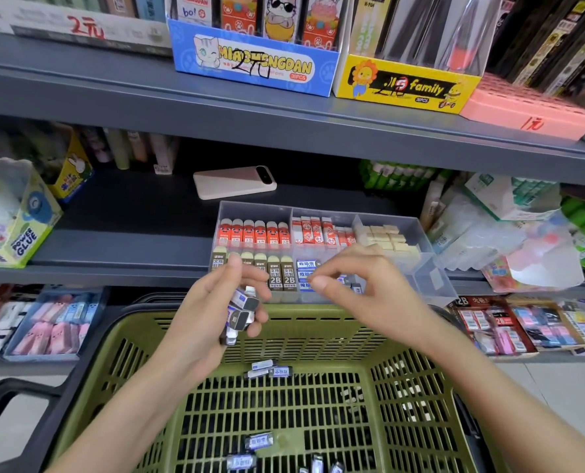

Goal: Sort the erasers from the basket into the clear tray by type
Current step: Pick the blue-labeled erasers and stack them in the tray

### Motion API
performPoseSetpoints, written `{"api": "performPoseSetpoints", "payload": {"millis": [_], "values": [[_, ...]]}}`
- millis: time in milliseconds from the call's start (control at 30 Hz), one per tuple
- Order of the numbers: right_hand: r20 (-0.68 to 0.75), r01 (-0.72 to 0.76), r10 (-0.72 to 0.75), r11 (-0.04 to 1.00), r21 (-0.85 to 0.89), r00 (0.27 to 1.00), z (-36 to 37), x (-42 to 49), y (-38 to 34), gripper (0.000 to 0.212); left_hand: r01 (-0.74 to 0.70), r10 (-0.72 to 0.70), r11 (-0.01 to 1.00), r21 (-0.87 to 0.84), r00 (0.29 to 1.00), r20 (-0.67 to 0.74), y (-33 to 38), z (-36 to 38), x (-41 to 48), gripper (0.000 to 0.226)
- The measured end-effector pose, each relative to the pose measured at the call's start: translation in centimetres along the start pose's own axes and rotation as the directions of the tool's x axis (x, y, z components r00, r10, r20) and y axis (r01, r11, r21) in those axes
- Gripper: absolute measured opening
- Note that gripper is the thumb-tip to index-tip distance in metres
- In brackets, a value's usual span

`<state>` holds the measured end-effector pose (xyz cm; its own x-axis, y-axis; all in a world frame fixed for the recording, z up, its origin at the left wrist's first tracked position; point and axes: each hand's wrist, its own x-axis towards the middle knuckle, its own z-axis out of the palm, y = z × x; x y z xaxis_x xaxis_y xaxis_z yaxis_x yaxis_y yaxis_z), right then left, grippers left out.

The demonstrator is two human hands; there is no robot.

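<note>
A phone [234,181] lies face-down on the grey shelf [130,216].

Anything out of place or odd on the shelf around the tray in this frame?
One thing: a pale pink phone lies flat on the dark grey shelf just behind the clear plastic compartment tray, among stationery stock. The erasers in the tray stand in neat rows; nothing looks spilled or damaged.

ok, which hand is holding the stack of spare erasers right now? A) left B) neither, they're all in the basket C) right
A: the left hand grips a small stack of blue-sleeved erasers above the green basket, while the right hand reaches over the clear tray with fingers pinched.
</note>
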<state>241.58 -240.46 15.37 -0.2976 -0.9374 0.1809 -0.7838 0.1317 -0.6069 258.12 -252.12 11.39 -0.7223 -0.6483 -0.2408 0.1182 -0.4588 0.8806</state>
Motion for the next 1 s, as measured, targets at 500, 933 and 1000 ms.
{"api": "performPoseSetpoints", "payload": {"millis": [500, 933, 1000], "values": [[0.100, -0.300, 0.293, 0.793, 0.531, 0.951, 4.9, -1.6, -4.8, 0.010, -0.345, 0.343, 0.809, 0.475, 0.934, 0.094, -1.8, 0.4, -0.7, 0.045], [-0.014, -0.409, 0.415, 0.892, -0.192, 0.910, -2.9, 1.7, 4.3, 0.022, -0.133, 0.124, 0.981, 0.140, 0.990, 0.073, -1.5, 0.6, -0.6, 0.048], [0.075, -0.344, 0.402, 0.854, -0.390, 0.913, -2.5, 2.6, 5.1, 0.025, -0.115, 0.104, 0.983, 0.141, 0.991, 0.083, -1.5, 0.7, -0.7, 0.047]]}}
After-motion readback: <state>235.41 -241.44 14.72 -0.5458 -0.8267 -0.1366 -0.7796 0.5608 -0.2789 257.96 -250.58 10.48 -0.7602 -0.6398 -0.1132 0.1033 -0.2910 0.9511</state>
